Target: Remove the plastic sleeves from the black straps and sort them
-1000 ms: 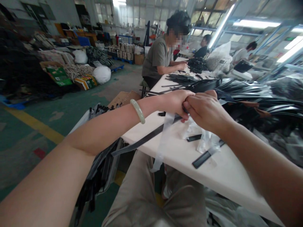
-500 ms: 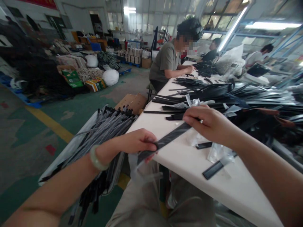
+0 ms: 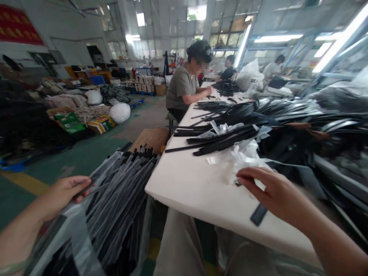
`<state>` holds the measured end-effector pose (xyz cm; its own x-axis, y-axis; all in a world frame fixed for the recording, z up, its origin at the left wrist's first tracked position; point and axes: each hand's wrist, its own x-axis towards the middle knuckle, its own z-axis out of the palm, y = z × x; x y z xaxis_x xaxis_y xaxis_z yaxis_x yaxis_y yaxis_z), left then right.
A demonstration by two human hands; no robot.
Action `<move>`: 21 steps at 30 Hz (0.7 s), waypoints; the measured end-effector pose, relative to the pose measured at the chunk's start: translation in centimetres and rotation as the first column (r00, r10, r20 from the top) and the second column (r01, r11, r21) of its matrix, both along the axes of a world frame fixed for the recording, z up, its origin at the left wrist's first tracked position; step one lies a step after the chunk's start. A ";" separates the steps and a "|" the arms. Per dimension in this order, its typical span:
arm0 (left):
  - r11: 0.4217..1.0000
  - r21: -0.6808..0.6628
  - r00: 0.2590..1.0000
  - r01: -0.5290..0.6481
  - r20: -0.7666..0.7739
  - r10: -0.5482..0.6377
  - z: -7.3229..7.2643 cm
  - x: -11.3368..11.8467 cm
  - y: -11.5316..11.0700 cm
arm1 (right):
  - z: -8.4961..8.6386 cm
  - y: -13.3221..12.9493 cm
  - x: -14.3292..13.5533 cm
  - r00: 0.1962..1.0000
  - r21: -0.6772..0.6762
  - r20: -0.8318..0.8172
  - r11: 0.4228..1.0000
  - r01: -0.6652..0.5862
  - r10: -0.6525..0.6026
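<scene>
Over the bin at the left, my left hand (image 3: 71,188) is closed round a black strip (image 3: 84,188) in a clear plastic sleeve. A pale length of plastic film (image 3: 82,234) hangs just below this hand. My right hand (image 3: 270,189) reaches over the white table, its thumb and fingertips drawn close together at crumpled clear plastic sleeves (image 3: 244,155). What lies between those fingertips is hidden. Under the right hand, the end of a short black strip (image 3: 258,214) rests on the table. Many sleeved black strips (image 3: 120,191) lie lengthwise in the bin.
The white tabletop (image 3: 178,180) has a rounded near corner. Black strips (image 3: 227,142) and a large heap of long black strips (image 3: 287,111) cover its far and right parts. A cardboard box (image 3: 151,138) stands beyond the bin. A co-worker (image 3: 184,84) sits along the table's far left side.
My left hand has carried the strip from the table's edge left and down over the bin. The right hand has let go of the strip and moved down to the plastic sleeves. The view has shifted.
</scene>
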<state>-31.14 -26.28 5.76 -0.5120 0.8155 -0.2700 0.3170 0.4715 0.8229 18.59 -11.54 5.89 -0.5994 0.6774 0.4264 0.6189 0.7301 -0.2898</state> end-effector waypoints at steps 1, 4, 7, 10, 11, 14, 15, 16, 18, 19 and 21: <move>0.999 0.030 1.000 -0.010 -0.016 0.011 -1.0 -0.6 2.0 | -1.2 -0.7 1.7 0.997 -0.031 -0.004 0.996 0.079 -0.079; 0.991 0.081 0.987 -0.102 -0.113 0.111 -2.7 -1.0 7.6 | -5.0 -3.0 5.9 0.967 -0.089 0.055 0.963 0.254 -0.250; 0.984 0.177 0.940 -0.034 -0.329 0.092 -1.8 1.3 11.6 | -7.4 -4.9 8.1 0.953 -0.072 0.111 0.954 0.290 -0.281; 0.949 0.284 0.862 0.140 -0.506 0.025 0.8 6.7 13.7 | -7.7 -6.0 8.0 0.944 -0.071 0.160 0.950 0.303 -0.289; 0.935 0.291 0.836 0.204 -0.548 -0.012 1.6 9.2 14.1 | -7.4 -6.1 7.6 0.940 -0.081 0.175 0.947 0.309 -0.292; 0.848 0.236 0.829 0.475 -0.443 -0.341 3.7 17.9 14.5 | -6.4 -5.9 6.0 0.956 -0.168 0.223 0.958 0.232 -0.192; 0.785 0.232 0.811 0.575 -0.288 -0.509 4.2 20.9 14.4 | -6.2 -5.9 5.5 0.965 -0.215 0.233 0.962 0.168 -0.117; 0.724 0.261 0.765 0.638 -0.104 -0.636 4.5 23.8 14.4 | -6.1 -5.9 5.1 0.971 -0.260 0.231 0.959 0.114 -0.053; 0.654 0.332 0.609 0.680 0.241 -0.756 4.5 29.0 14.5 | -6.3 -6.4 4.7 0.979 -0.310 0.203 0.949 0.053 0.012; 0.642 0.357 0.531 0.678 0.366 -0.764 4.3 31.2 14.7 | -6.5 -6.8 4.8 0.984 -0.327 0.174 0.944 0.035 0.024; 0.648 0.363 0.430 0.670 0.522 -0.737 3.1 34.8 15.4 | -6.6 -7.7 5.0 0.998 -0.359 0.053 0.933 0.002 0.019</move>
<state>3.64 -10.88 8.90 0.4895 0.8532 -0.1799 -0.0464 0.2315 0.9717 23.58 -19.27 -0.76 -0.6213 0.7740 0.1221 0.6354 0.5888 -0.4996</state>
